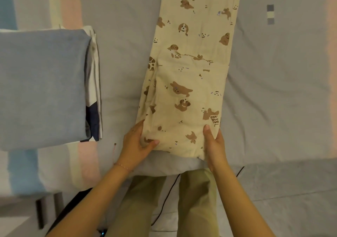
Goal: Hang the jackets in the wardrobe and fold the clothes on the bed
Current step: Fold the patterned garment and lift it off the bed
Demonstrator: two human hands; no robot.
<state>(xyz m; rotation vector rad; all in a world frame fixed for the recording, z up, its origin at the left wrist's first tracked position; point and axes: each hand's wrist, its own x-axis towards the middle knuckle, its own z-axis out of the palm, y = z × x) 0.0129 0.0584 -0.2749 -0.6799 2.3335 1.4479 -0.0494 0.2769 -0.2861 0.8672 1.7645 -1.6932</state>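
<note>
A cream garment printed with brown dogs lies lengthwise on the bed, folded into a long narrow strip that runs away from me. My left hand grips its near left corner, thumb on top of the cloth and fingers under the edge. My right hand holds the near right corner, thumb on top and fingers tucked beneath. The far end of the strip runs out of the top of the view.
A stack of folded clothes, grey-blue on top with white and navy pieces under it, sits on the bed to the left. The striped bedsheet shows beneath it. A black cable hangs by my legs at the bed's near edge.
</note>
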